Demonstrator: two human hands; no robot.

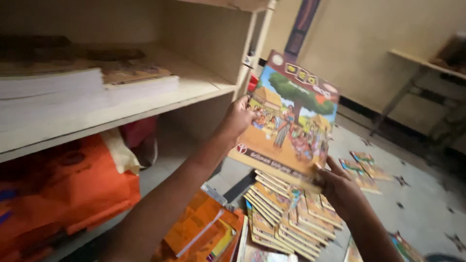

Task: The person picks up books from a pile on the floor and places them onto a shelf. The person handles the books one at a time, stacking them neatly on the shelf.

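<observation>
Left forearm crosses the lower frame; both hands hold one picture book point(291, 119) up in front of the wooden shelf unit point(194, 87).

Left hand point(238, 119) is closed on the book's left edge, right hand point(340, 187) pinches its lower right corner. Judged light, thin and floppy, with a glossy and probably slippery cover; opposite edges suit it best. Cover shows a tree, huts and villagers. Below it, a fanned stack of similar books point(286, 218) lies on the floor.

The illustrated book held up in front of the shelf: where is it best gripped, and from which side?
By its two opposite edges, as held. The illustrated book is thin, flat and tilted: the left hand comes from the shelf side at its left edge, and the right hand from below at the lower right corner, fingers pinching the cover.
</observation>
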